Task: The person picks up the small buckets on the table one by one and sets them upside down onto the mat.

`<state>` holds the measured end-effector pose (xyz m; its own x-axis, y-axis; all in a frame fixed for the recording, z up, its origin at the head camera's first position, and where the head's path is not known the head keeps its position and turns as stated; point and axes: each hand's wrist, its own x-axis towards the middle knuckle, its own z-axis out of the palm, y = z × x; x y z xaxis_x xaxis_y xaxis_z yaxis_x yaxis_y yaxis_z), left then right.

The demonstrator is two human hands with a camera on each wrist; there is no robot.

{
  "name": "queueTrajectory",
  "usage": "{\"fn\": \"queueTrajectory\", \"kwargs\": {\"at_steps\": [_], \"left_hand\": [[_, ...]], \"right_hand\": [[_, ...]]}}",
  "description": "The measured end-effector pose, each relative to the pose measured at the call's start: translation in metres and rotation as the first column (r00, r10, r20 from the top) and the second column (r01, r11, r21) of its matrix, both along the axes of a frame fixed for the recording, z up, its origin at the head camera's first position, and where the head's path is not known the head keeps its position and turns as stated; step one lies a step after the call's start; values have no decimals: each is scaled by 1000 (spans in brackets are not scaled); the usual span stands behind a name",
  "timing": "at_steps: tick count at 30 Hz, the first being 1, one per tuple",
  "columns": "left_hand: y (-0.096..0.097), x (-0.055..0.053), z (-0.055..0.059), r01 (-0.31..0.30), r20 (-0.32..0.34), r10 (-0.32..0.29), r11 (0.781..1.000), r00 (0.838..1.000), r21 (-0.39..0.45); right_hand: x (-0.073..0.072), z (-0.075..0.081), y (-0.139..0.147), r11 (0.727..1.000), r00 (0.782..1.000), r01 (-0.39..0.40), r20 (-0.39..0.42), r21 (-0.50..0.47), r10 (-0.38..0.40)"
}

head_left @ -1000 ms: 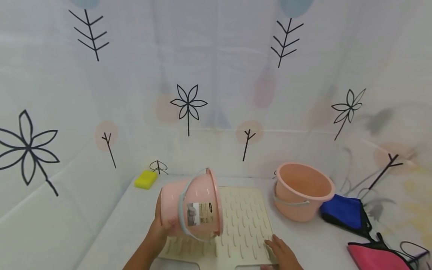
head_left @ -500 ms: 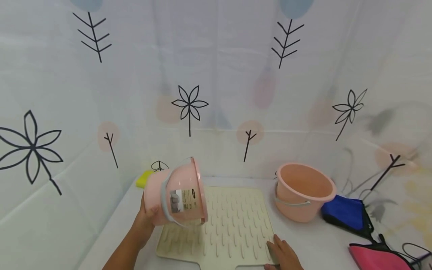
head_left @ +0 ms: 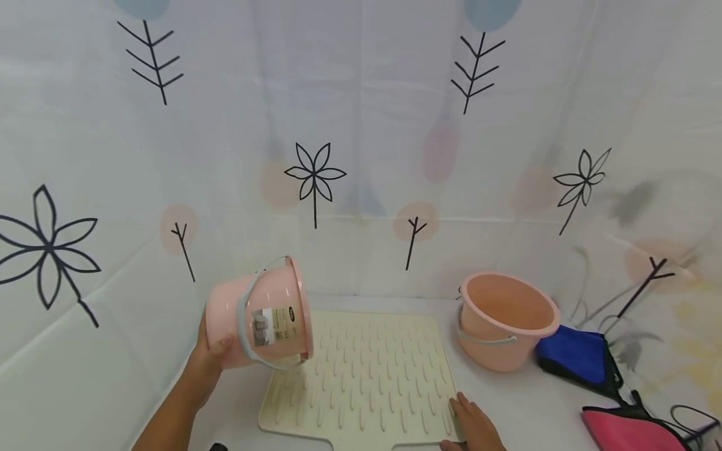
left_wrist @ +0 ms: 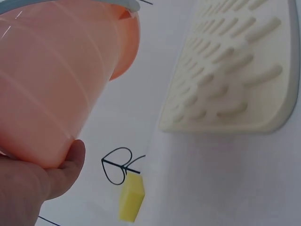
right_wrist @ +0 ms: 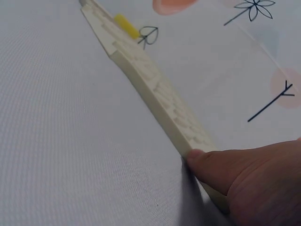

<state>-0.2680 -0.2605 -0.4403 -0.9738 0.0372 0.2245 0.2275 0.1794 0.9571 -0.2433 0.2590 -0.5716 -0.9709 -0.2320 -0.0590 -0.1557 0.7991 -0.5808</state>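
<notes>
My left hand [head_left: 205, 360] holds a light pink bucket [head_left: 254, 313] by its base, tipped on its side above the table with its mouth toward the right. Its grey handle [head_left: 244, 319] hangs around the outside, and a paper label [head_left: 274, 325] shows on its wall. Left of the middle of the table lies a cream board with raised ridges [head_left: 366, 369], below and to the right of the bucket. At its near right corner my right hand [head_left: 476, 425] grips the board, with the thumb [right_wrist: 214, 165] against the near edge. The inside of the held bucket is hidden.
A second, peach bucket [head_left: 496, 351] stands upright at the back right. Beside it lie a blue pouch [head_left: 578, 354] and a pink pouch [head_left: 626, 429] with black trim. A yellow sponge [left_wrist: 132, 197] sits at the back left, hidden behind the bucket in the head view.
My left hand has carried the pink bucket leftward off the middle of the board, and the sponge has become hidden behind it. The right hand has stayed at the board's corner.
</notes>
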Motion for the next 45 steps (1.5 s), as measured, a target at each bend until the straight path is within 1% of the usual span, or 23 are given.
{"fn": "queueTrajectory", "kwargs": {"at_steps": [3, 7, 9, 11, 13, 15, 18, 22, 25, 28, 30, 34, 36, 37, 41, 43, 45], "left_hand": [[-6, -3, 2, -13, -22, 11, 997, 1000, -81], [-11, -7, 5, -37, -70, 24, 982, 997, -184], [-13, -9, 8, -47, -85, 29, 975, 996, -219], [-14, -11, 10, -61, -100, 37, 967, 994, -248], [-14, -13, 12, -68, -105, 41, 960, 994, -272], [-14, -16, 15, -73, -105, 43, 952, 994, -298], [-13, -20, 20, -90, -105, 56, 929, 993, -359], [-11, -26, 26, -97, -111, 55, 902, 992, -421], [-8, -30, 30, -77, -108, 33, 894, 994, -440], [-4, -32, 30, -65, -115, 12, 882, 993, -466], [-1, -33, 29, -68, -109, 15, 865, 994, -496], [6, -35, 23, -85, -78, 49, 815, 996, -573], [9, -37, 21, -90, -66, 62, 799, 996, -595], [10, -38, 19, -91, -64, 66, 793, 996, -603], [17, -42, 18, -95, -79, 58, 778, 995, -621], [21, -44, 19, -97, -91, 50, 764, 995, -638], [26, -46, 20, -97, -96, 45, 748, 994, -657]], "right_hand": [[1, 0, -1, 1000, 1000, 5, -1, -9, -5], [1, 1, -1, 1000, 999, 26, 31, -19, -25], [1, 1, -1, 999, 999, 33, 44, -23, -32], [2, 1, 0, 999, 999, 23, 32, -36, -22], [3, -1, 2, 999, 999, -27, -37, -38, 25], [4, -4, 3, 997, 992, -72, -105, -19, 70], [3, -7, 4, 993, 979, -112, -166, 26, 114], [3, -7, 3, 996, 990, -87, -112, 22, 89], [4, -7, 4, 997, 992, -74, -97, 10, 75], [5, -7, 5, 998, 992, -69, -100, 7, 70], [6, -7, 5, 998, 993, -69, -97, 9, 70], [6, -7, 6, 997, 993, -75, -86, 7, 75], [7, -7, 6, 997, 993, -79, -91, 1, 79], [7, -7, 6, 997, 993, -78, -88, -1, 77], [7, -6, 6, 996, 992, -85, -89, -9, 84], [8, -5, 7, 996, 993, -88, -86, -13, 87], [8, -5, 7, 995, 990, -99, -103, -17, 97]]}}
